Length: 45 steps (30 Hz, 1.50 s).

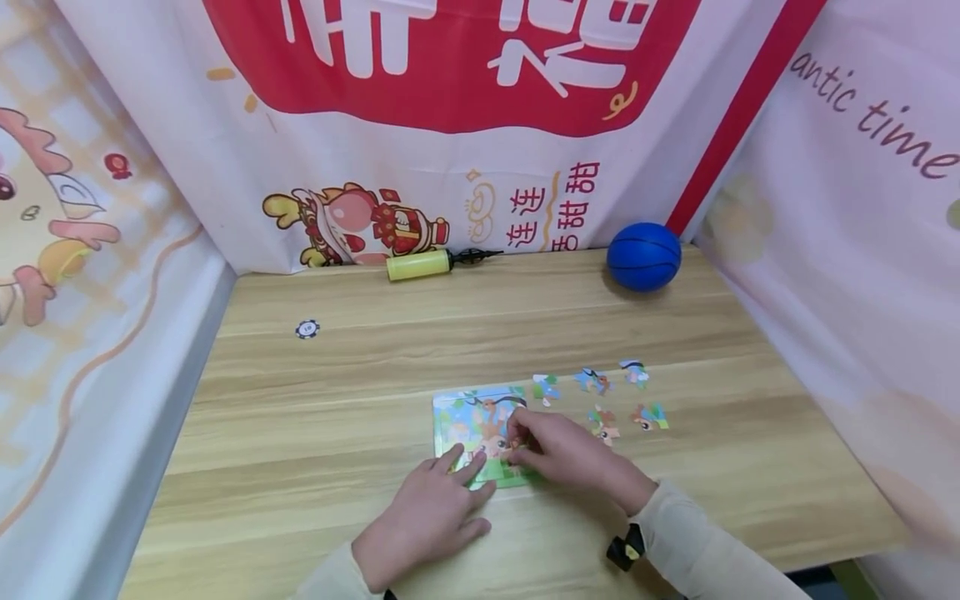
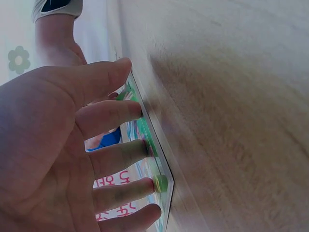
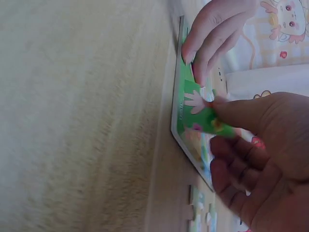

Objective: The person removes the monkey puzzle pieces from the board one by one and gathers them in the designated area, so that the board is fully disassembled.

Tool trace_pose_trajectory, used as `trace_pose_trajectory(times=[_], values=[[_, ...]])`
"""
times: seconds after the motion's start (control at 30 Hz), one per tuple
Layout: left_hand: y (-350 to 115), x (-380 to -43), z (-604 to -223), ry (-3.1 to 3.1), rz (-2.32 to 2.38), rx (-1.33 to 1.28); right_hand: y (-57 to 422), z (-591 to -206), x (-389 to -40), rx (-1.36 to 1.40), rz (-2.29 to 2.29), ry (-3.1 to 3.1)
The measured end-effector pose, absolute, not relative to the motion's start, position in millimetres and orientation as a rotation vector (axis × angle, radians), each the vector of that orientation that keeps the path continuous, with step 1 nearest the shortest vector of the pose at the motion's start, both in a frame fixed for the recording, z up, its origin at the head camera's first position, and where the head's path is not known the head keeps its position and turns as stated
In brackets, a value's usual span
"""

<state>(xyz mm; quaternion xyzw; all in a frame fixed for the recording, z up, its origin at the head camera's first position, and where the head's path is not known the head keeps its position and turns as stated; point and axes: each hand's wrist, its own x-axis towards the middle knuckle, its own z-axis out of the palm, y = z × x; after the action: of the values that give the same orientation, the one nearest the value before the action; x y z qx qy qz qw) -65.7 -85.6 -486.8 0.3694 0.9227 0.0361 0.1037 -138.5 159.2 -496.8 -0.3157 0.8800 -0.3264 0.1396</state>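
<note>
A jigsaw puzzle board [image 1: 459,410] with a cartoon animal picture lies flat on the table. My left hand [image 1: 429,510] is spread palm down, its straight fingertips touching the board's lower left part; the left wrist view shows these fingers [image 2: 118,155] along the board's edge. Over the board's right side, my right hand [image 1: 564,450] pinches a green puzzle piece [image 3: 203,116] between thumb and fingers. This piece bears a pale hand-like shape and small flowers, and appears tilted over the board's lower corner. Whether it touches the board is unclear.
Several loose puzzle pieces [image 1: 594,381] are scattered right of the board. At the back of the wooden table [image 1: 337,367] stand a blue ball [image 1: 643,257] and a yellow hand pump [image 1: 420,265]. A round chip [image 1: 307,329] lies at left. Printed cloths [image 1: 465,150] enclose the table.
</note>
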Motion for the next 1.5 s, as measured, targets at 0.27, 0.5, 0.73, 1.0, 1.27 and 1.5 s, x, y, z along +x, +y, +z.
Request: trace_pose_trajectory(times=[0.27,0.5,0.73,1.0,1.27,1.5], values=[[-83,-68,-489,2.718,0.174,1.103,247,-486,-140,-0.860,-1.245,2.471],[-81,-70,-492,2.720,0.213,1.113,362,-490,-119,-0.430,-1.185,2.500],[-82,-69,-492,2.737,0.218,1.123,375,-499,-119,-0.399,-1.155,2.534],[-84,-70,-496,2.779,0.277,1.131,346,-490,-124,-0.455,-0.935,2.852],[-96,-67,-493,2.867,0.326,1.101,222,-485,-144,-0.849,-0.999,2.602],[-108,-67,-492,2.941,0.351,1.089,152,-493,-141,-1.091,-0.777,2.495]])
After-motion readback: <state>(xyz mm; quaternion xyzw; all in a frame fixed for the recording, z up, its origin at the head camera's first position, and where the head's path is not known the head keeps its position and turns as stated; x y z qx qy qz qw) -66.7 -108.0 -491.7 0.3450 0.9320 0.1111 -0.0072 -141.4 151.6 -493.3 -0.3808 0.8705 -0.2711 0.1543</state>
